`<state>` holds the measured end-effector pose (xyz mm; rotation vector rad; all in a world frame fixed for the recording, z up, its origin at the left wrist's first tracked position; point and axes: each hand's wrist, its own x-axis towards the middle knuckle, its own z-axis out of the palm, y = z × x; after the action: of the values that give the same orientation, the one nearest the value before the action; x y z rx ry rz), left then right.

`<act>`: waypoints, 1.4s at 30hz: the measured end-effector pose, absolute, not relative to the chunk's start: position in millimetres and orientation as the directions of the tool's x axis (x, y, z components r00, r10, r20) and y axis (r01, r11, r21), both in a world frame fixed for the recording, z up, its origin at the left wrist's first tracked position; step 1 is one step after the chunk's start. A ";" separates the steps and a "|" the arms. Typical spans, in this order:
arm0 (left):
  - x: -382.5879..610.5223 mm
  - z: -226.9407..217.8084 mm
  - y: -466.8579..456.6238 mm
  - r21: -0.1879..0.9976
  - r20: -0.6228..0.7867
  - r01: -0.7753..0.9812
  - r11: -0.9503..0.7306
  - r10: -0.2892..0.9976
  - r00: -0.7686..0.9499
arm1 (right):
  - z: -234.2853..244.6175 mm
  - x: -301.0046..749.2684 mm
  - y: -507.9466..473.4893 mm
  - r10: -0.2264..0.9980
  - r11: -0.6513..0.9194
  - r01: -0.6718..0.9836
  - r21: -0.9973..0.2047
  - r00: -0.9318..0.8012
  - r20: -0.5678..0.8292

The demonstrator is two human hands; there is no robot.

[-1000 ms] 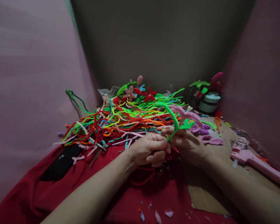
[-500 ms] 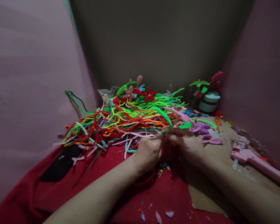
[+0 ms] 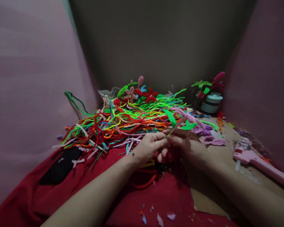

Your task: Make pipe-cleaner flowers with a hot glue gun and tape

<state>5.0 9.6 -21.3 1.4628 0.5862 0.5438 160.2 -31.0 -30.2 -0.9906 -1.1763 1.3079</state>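
Note:
Between my two hands is a pipe-cleaner flower with pink-lilac petals (image 3: 191, 118), a thin stem (image 3: 175, 126) and green leaves (image 3: 170, 118). My left hand (image 3: 153, 145) pinches the lower end of the stem between thumb and fingers. My right hand (image 3: 190, 145) is closed on the stem close beside it, with the fingertips almost meeting the left ones. The flower head leans to the right, above my right hand. My fingers partly hide the join of leaves and stem.
A heap of coloured pipe cleaners (image 3: 123, 119) lies behind my hands, with finished flowers (image 3: 150, 95) on top. At left rests a black phone (image 3: 60, 167). On the right are a pink glue gun (image 3: 257, 160), cardboard (image 3: 208, 200) and a pale blue jar (image 3: 211, 103). Scraps dot the red cloth (image 3: 132, 208).
My left hand has rolled over, so its wrist and lower fingers show more. The flower has turned, its leaf now further right and its stem in plainer view.

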 end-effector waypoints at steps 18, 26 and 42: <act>7.4 -22.4 8.5 0.837 -0.032 -0.266 0.479 0.528 0.849 | -39.1 165.2 -22.5 0.945 -0.174 -0.499 -0.849 -0.328 -0.001; 8.5 -26.3 8.1 0.809 -0.018 -0.299 0.505 0.530 0.848 | -40.4 165.8 -22.1 0.930 -0.232 -0.521 -0.821 -0.366 -0.030; 8.1 -25.5 5.8 0.811 0.011 -0.308 0.497 0.514 0.858 | -39.2 165.5 -24.1 0.946 -0.103 -0.493 -0.864 -0.317 0.068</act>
<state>8.1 5.8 -25.5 0.9256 0.2450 0.5039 165.5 -24.1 -39.2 -0.6431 -1.0140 1.6613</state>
